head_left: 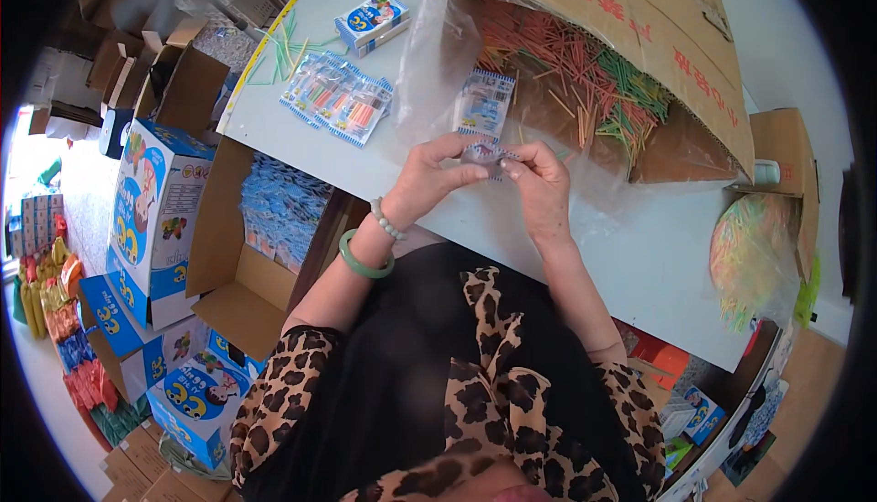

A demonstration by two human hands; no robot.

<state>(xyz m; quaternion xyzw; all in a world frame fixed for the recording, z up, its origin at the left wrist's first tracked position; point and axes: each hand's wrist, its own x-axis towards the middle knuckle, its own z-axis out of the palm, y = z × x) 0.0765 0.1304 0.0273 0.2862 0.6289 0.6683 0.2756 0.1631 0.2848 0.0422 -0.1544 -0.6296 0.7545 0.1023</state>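
Note:
Between both hands, just over the near edge of the white table, is a small clear plastic packet (481, 151). My left hand (422, 180) pinches it from the left with thumb and forefinger. From the other side, the fingertips of my right hand (541, 182) grip its edge. What is inside the packet is too small to make out. Right beyond my fingers lies a blue-and-white printed packet (485, 100). Farther left, several filled packets with coloured sticks (352, 105) overlap on the table, and a small blue-and-white box (373, 20) stands behind them.
A large cardboard box (630, 9) lies open toward me, spilling red, green and yellow thin sticks (585, 73) over clear plastic sheeting (425, 63). At my left, an open carton holds many blue packets (279, 205). A bag of pale sticks (754, 246) sits at the right edge.

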